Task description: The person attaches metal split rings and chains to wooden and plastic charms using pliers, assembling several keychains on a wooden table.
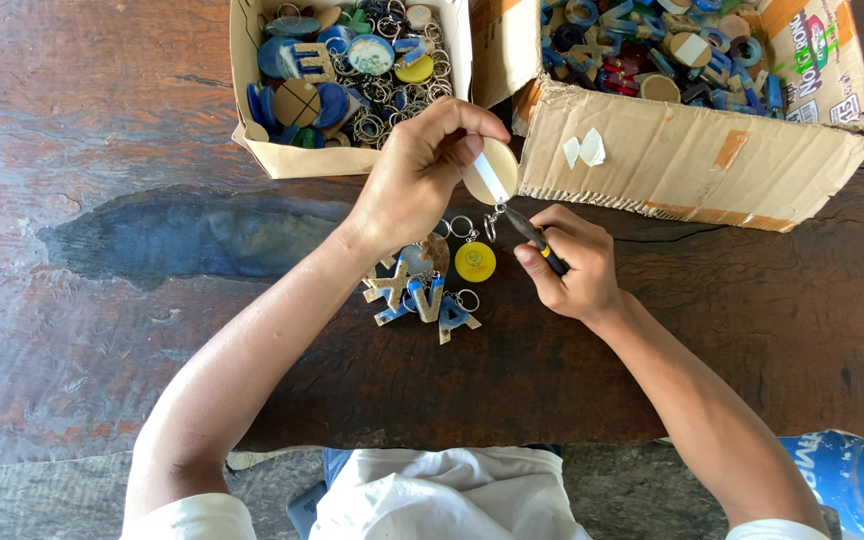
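Cream round keychain disc pinched in left hand, its ring hanging just down-left of pliers gripped by right hand.

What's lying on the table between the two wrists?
Head view: a heap of letter-shaped keychains and a yellow round keychain lie between the left hand and right hand.
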